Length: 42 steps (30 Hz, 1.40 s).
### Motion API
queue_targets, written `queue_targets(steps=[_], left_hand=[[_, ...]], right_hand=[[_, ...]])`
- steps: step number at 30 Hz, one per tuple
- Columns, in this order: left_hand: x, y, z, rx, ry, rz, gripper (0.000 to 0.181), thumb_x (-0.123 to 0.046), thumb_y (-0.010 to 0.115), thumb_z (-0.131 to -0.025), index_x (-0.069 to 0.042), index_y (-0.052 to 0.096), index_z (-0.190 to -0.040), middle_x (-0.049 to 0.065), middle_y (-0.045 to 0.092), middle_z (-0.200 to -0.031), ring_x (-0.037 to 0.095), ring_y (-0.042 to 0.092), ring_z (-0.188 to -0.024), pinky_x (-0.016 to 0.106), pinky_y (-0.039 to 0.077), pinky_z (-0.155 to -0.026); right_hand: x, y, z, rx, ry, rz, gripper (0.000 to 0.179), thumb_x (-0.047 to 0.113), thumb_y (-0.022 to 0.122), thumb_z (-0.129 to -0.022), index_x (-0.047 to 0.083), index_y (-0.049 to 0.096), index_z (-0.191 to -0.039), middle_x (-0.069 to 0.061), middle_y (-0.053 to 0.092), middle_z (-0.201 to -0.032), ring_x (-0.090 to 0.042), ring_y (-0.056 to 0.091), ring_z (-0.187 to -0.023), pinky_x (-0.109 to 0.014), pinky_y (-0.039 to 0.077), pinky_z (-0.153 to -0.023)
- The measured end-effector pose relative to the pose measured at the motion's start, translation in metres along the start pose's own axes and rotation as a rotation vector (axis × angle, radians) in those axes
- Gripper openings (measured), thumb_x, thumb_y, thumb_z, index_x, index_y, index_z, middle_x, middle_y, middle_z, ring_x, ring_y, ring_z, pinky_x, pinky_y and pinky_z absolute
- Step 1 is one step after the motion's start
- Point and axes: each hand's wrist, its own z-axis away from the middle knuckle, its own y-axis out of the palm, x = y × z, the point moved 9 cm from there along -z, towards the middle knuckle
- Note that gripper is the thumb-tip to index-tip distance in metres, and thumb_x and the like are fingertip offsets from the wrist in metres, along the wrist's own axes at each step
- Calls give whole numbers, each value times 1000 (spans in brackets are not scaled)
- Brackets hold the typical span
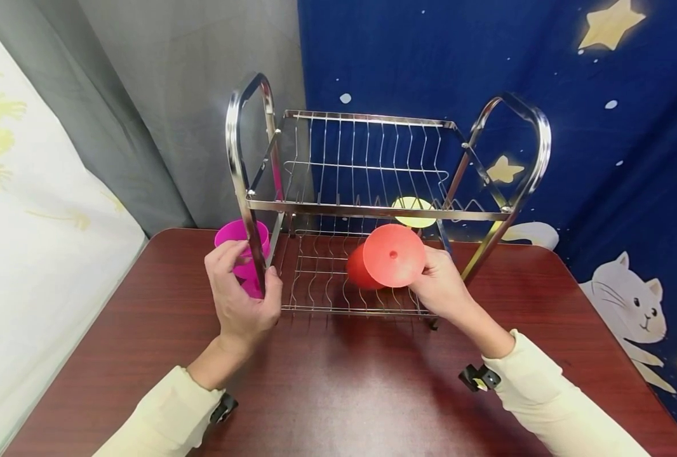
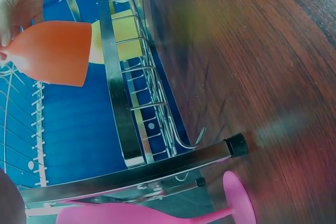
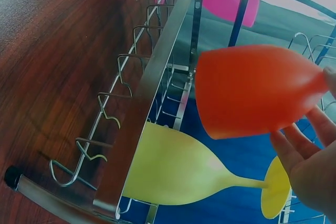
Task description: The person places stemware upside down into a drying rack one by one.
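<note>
My right hand (image 1: 442, 282) pinches the stem of a red-orange plastic goblet (image 3: 260, 93). The goblet is upside down, its round foot facing up in the head view and its bowl over the lower shelf of the metal dish rack (image 1: 367, 212). My left hand (image 1: 241, 295) grips the rack's left post, thumb on one side and fingers on the other. Just behind that post, an upright pink goblet (image 1: 241, 231) stands on the table. A yellow goblet (image 3: 178, 169) rests upside down in the rack's right part, beside the red-orange one.
The two-tier rack has wire slots and tall looped side frames, and stands on a dark red wooden table (image 1: 338, 381). Behind it hang a grey curtain (image 1: 161, 95) and a blue curtain (image 1: 384, 57) with stars. White cloth (image 1: 30, 190) covers the left side.
</note>
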Motion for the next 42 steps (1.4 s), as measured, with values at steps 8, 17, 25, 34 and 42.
queue_targets(steps=[8,17,25,34,42], left_hand=[[24,3,5,92,-242,44,54,-5,63,-77,9,48,-126,26,54,-113,26,57,-102,28,48,-86],[32,6,8,153,-311,16,44,-1,63,-83,4,54,-126,19,61,-110,20,61,-84,24,49,-72],[37,4,8,163,-340,-29,35,0,66,-87,4,58,-121,17,63,-100,7,59,-77,11,49,-72],[36,5,9,166,-292,-20,28,-1,66,-88,6,60,-115,17,64,-95,9,56,-77,14,47,-70],[36,5,9,167,-279,-27,28,0,66,-88,7,60,-114,17,63,-94,11,56,-79,14,47,-71]], right_hand=[[4,2,-2,-43,-38,98,19,1,71,-81,5,76,-99,-7,73,-91,-7,59,-74,-17,46,-66],[-3,8,-5,-60,-3,89,19,3,72,-81,5,75,-100,-8,73,-93,-9,57,-74,-19,47,-68],[-9,13,-8,-83,66,118,18,4,71,-81,4,76,-98,-8,75,-89,-19,66,-84,-34,53,-74],[-14,21,-11,-108,116,137,17,7,72,-82,5,76,-98,-11,74,-91,-24,68,-86,-40,54,-74],[-19,30,-13,-133,133,142,16,8,72,-82,6,76,-97,-9,74,-87,-23,64,-82,-38,51,-72]])
